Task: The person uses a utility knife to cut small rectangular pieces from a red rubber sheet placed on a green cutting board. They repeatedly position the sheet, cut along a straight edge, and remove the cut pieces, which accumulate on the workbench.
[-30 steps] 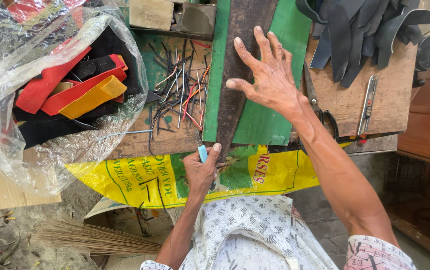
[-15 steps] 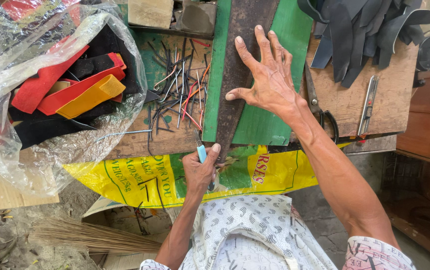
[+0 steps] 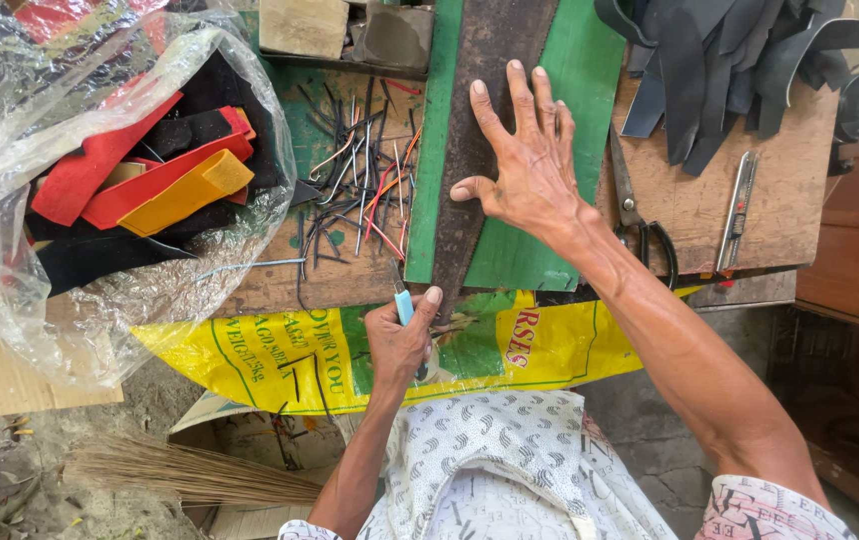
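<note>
Dark, stiff rubber or leather makes up the long strip [image 3: 480, 140] lying lengthwise on the green board [image 3: 570, 90], its near end tapering to a point at the bench edge. The right hand [image 3: 525, 170] lies flat on it, fingers spread, pinning it down and gripping nothing. The left hand [image 3: 402, 338] is clenched round a small knife [image 3: 403, 300] with a pale blue handle, its blade set at the strip's left edge near the tip. This looks like the cutting step, a thin sliver being pared from the strip; the next move would call for a steady pull along the edge while the right hand holds firm. Left of the board lie thin cut slivers [image 3: 360, 195], black, red and orange, on the worn wooden bench [image 3: 700, 215]. Scissors [image 3: 640, 220] and a metal utility cutter [image 3: 738, 210] rest to the right, below a heap of curved grey pieces [image 3: 730, 70]. A crinkled clear bag [image 3: 100, 180] holds red, black and orange offcuts.
</note>
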